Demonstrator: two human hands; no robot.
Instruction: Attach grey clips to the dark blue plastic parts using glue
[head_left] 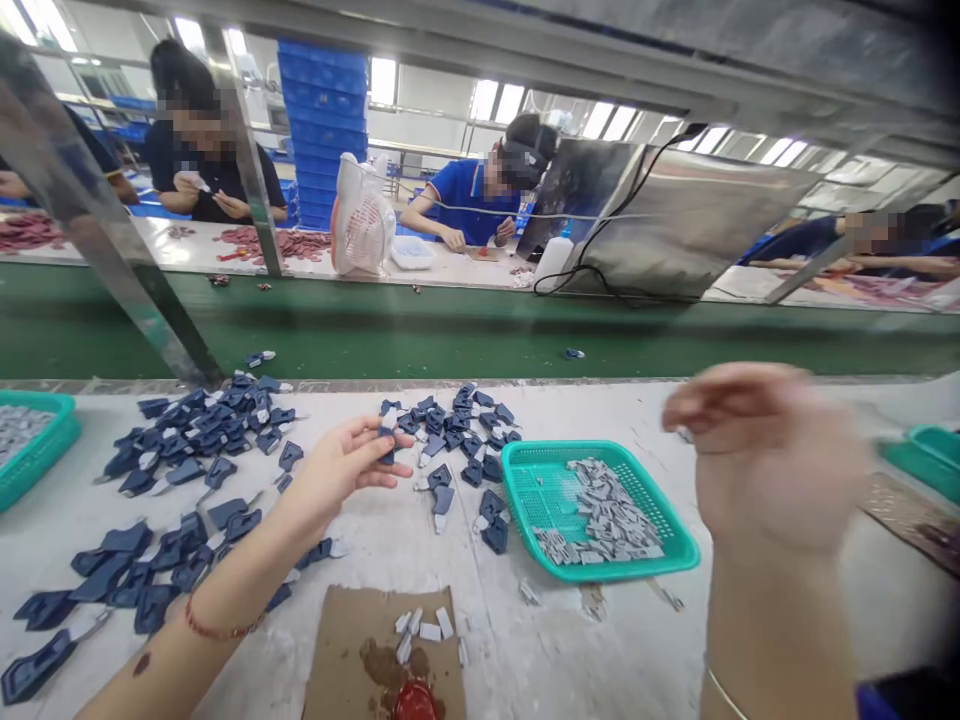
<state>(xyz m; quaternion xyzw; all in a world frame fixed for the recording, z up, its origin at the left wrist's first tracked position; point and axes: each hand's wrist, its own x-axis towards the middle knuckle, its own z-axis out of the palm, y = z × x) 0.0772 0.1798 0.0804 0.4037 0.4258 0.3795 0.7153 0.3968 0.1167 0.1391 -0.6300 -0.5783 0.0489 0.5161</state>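
My left hand (358,458) pinches a small dark blue piece with a white tab (388,420) between thumb and fingers, above the table. Raised at the right is my right hand (765,455), smeared by motion; its fingers look bent, and what they hold, if anything, cannot be made out. Between the hands stands a green plastic basket (600,573) with many small grey-white strips (615,515) inside. Below my left hand lies a brown cardboard sheet (337,650) carrying several white strips (430,632) and a red round object (415,702), cut off by the lower edge.
Piles of dark blue pieces (202,430) spread over the table's left and middle. Another green basket (45,450) sits at the left edge. Metal posts (169,310) rise at the far edge. Beyond a green strip (420,335), co-workers (465,195) sit at another bench.
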